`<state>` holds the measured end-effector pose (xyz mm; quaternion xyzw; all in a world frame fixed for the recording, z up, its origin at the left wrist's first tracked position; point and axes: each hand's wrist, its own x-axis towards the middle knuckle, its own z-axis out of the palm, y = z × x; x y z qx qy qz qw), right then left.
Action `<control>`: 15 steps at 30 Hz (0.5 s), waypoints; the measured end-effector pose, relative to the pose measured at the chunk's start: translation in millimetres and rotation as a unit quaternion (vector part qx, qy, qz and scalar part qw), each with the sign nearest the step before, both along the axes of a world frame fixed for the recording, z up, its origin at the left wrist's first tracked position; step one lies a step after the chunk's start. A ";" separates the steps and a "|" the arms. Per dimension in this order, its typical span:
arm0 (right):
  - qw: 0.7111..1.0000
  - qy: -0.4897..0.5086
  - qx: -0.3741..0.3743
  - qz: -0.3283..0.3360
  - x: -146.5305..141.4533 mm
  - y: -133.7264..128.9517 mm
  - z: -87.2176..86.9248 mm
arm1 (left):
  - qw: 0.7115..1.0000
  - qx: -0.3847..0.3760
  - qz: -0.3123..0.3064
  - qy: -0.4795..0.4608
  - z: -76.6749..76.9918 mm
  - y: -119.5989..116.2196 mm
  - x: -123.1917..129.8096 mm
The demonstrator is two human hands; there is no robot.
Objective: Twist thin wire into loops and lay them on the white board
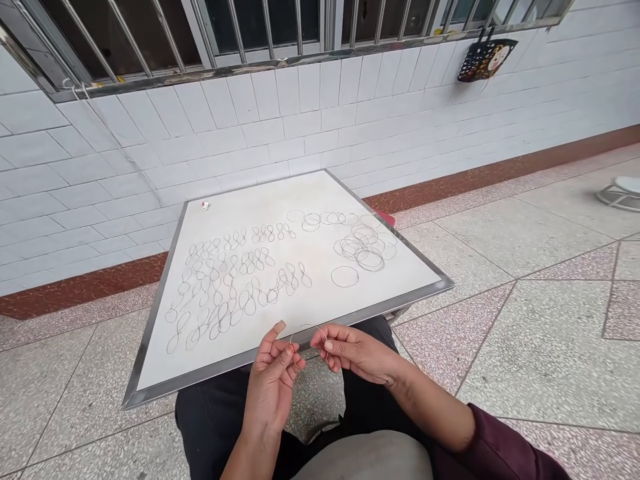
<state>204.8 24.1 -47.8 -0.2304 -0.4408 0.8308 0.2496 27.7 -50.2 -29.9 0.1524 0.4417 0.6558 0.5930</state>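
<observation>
A white tiled wall [240, 123] spans the upper half of the frame, with a reddish-brown skirting band [440, 190] at its foot. Speckled paving [550, 360] covers the lower left and the right side. The bench [255, 193], a white top with grey metal edging, stands at the centre, its far edge close to the wall. A window with metal bars [270, 30] runs along the top of the frame.

At bottom centre, the person's dark trousers [215, 420] show at the near edge of the bench; a maroon sleeve [505, 440] covers the right forearm at lower right. A round stool [623, 193] is cut off at the right edge. A dark patterned bag [487, 60] hangs from the window sill at upper right.

Figure-eight wire loops [249, 303] lie in uneven rows on the bench's left and middle portion, some overlapping. Round wire rings [364, 248] lie on its right portion, several overlapping, one apart nearer the front.

Both hands are at lower centre, by the near edge, fingertips just apart. The left hand [273, 377] has thumb and fingers drawn together on a thin wire [316, 327], forefinger raised. The right hand [350, 350] pinches the wire, fingers curled. Whether the wire forms a closed ring cannot be determined.

One small red-and-white item [205, 206] sits at the bench's far left corner; its identity is indistinct.
</observation>
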 end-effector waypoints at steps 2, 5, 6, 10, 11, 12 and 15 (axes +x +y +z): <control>0.999 0.028 -0.045 0.000 -0.2 -1.0 -2.1 | 1.000 -0.001 0.009 0.016 -0.5 -0.7 -2.7; 0.995 0.065 -0.074 -0.001 -3.0 -4.3 -7.5 | 0.999 -0.004 0.017 0.032 0.2 -1.8 -3.6; 0.994 0.077 -0.077 0.002 -4.9 -6.3 -9.1 | 0.999 -0.004 0.017 0.038 0.7 -2.1 -3.0; 0.992 0.117 -0.045 0.001 -15.9 -15.9 -9.3 | 0.997 0.001 0.013 0.075 4.2 -3.6 1.5; 0.992 0.123 -0.027 -0.001 -18.6 -18.0 -7.8 | 0.996 0.004 0.013 0.088 5.3 -4.1 2.6; 0.992 0.127 -0.009 -0.003 -20.8 -19.8 -5.9 | 0.995 0.007 0.014 0.102 6.5 -4.6 3.3; 0.992 0.124 0.028 -0.005 -24.2 -22.8 -2.2 | 0.989 0.020 0.017 0.146 10.5 -6.8 3.8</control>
